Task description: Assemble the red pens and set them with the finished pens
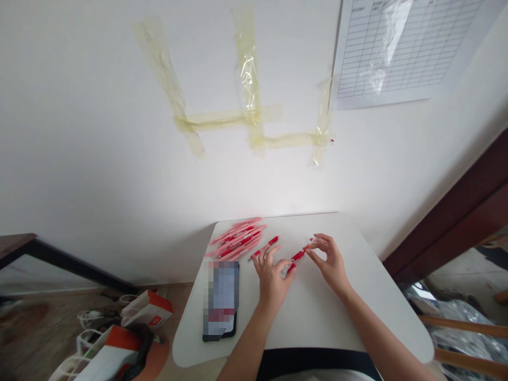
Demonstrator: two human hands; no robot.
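My left hand point(273, 275) is over the middle of the white table, thumb and index finger closed on a red pen point(292, 267). Another red length of pen point(297, 256) lies right beside it, slanting up to the right. At its upper end, my right hand point(327, 259) pinches a small orange-red piece point(307, 247) between thumb and index finger; whether this is joined to the pen I cannot tell. One red pen point(264, 248) rests on the table just beyond my left fingers. A pile of red and pink pens point(238, 239) lies at the back left.
A phone point(226, 296), partly pixelated, lies on the white table point(325, 323) at left. The table meets a wall with yellowed tape point(218, 120) and a printed sheet point(400, 53). Bags and boxes point(148, 309) stand on the floor at left; a wooden frame point(468, 325) is at right.
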